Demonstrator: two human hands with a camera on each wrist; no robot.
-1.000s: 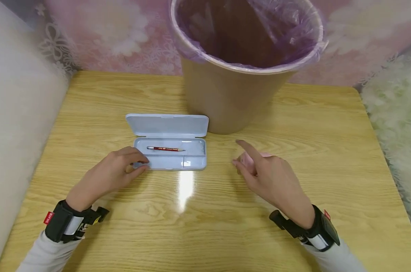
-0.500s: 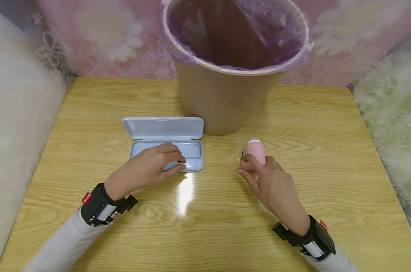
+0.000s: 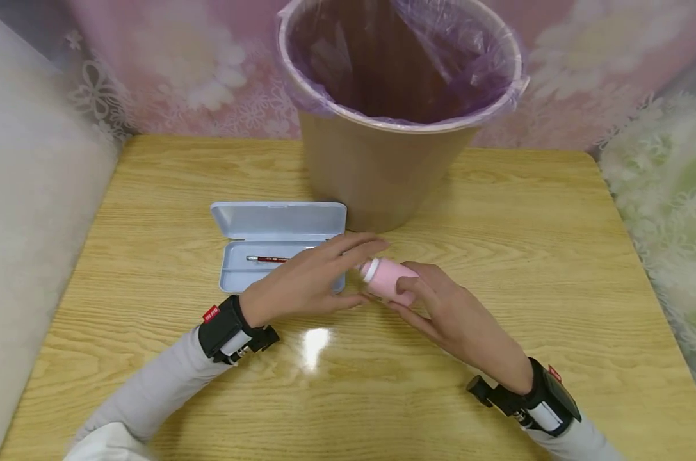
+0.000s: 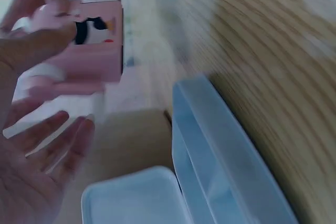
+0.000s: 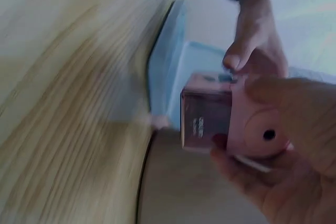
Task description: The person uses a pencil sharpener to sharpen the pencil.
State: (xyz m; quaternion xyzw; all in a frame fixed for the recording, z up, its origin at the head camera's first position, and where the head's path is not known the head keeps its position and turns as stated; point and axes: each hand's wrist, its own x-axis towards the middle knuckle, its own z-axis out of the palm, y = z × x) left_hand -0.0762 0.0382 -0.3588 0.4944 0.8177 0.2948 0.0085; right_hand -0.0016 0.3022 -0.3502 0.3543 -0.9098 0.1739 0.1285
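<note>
My right hand [image 3: 454, 314] grips a pink pencil sharpener [image 3: 389, 280] above the table, thumb and fingers on its sides. In the right wrist view, a round dark hole and a see-through shavings bin [image 5: 206, 123] show on it. The left hand [image 3: 315, 272], fingers and thumb spread, reaches toward the sharpener's white-ringed end; in the left wrist view its thumb [image 4: 39, 48] overlaps the pink body. Beneath and behind that hand lies an opened pale blue pencil case [image 3: 246, 280]. A red pencil [image 3: 267, 259] rests in its long back compartment, the tip hidden by the hand.
Behind the case stands a tall brown bin [image 3: 376, 173] lined with a purple bag [image 3: 469, 83]. The raised case lid [image 3: 278, 221] comes close to its base. All this is on a wood-grain table [image 3: 348, 410], with a pink floral backdrop behind.
The left hand has moved right, across the pencil case, toward the sharpener. The right hand has lifted the sharpener, brought it left and tilted it toward the left hand.
</note>
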